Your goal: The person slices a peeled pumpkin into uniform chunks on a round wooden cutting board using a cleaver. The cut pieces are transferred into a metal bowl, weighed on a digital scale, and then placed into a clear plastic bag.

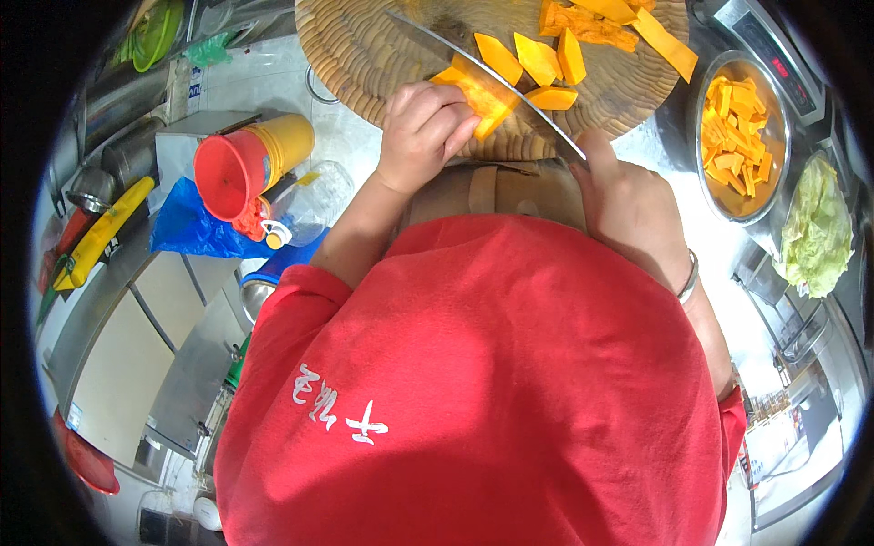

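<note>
On a thick round wooden chopping block (355, 75), the curled fingers of my left hand (429, 130) press a flat slab of orange pumpkin (483, 102). My right hand (625, 191) grips a kitchen knife (491, 74), its handle hidden inside the fist. The blade slants across the slab, seen nearly edge-on; whether it has entered the flesh I cannot tell. Several cut pumpkin pieces (539, 58) lie just beyond the blade. Larger chunks and strips (587, 27) rest at the far side of the block, one strip (666, 44) reaching over its right rim.
Right of the block, a steel bowl (785, 136) holds pumpkin sticks, beside a digital scale (771, 58) and a bagged leafy vegetable (816, 228). At left are a red bucket (229, 177), a clear plastic jug (311, 205), a blue plastic bag (181, 225) and steel cabinets (123, 368).
</note>
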Motion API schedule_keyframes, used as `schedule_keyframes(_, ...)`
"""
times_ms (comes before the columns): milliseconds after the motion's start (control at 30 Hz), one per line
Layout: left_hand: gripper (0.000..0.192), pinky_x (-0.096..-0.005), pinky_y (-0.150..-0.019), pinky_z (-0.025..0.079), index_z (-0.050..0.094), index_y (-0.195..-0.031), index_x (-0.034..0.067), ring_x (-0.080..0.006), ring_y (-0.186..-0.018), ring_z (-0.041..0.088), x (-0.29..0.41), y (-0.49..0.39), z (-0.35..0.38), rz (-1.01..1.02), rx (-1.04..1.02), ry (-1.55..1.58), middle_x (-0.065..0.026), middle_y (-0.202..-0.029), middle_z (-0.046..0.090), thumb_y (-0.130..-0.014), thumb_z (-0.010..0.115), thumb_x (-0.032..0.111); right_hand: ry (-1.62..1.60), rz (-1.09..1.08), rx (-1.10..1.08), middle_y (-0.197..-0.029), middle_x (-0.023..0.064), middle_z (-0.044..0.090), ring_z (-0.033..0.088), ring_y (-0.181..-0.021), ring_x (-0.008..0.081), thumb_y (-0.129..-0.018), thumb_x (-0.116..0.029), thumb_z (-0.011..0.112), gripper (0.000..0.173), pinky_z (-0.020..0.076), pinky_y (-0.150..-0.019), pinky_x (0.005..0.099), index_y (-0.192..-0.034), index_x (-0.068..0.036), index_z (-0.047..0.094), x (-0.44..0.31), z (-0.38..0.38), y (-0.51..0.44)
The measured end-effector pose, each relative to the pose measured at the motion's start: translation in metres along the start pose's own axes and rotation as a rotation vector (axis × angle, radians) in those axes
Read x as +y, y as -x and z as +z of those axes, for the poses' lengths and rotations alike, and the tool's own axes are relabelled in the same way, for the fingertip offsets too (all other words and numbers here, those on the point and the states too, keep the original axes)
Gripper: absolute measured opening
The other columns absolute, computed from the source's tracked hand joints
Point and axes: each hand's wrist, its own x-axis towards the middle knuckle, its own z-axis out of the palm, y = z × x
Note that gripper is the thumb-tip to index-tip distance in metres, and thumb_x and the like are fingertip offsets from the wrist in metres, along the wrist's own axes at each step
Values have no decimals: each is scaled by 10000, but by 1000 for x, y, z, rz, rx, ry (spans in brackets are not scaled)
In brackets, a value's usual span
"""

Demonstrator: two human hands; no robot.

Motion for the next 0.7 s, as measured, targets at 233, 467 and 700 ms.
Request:
schedule_keyframes(233,173,-382,-794,493,679,-884,130,-254,-899,635,-4,5,9,-17,54,45,-18,-977,678,-784,819,142,38,73,-132,-768,199,716,730,-729,387,-941,-86,510,144,575,-599,469,-1073,-33,489,-10,11,-14)
schedule_keyframes(467,156,-382,-799,509,681,-872,141,-261,-918,622,-5,12,14,-39,38,56,-1,-1005,668,-785,807,167,-25,-20,-27,-763,214,707,721,-719,396,-970,-136,540,169,570,-593,480,-1080,-13,506,5,34,-35)
schedule_keyframes(700,213,-392,-831,502,674,-942,132,-273,-938,624,-8,11,9,-17,18,72,-23,-1040,659,-785,817,155,-39,17,-31,-745,210,693,703,-714,420,-990,-182,556,195,546,-614,520,-1138,-65,508,2,12,-26)
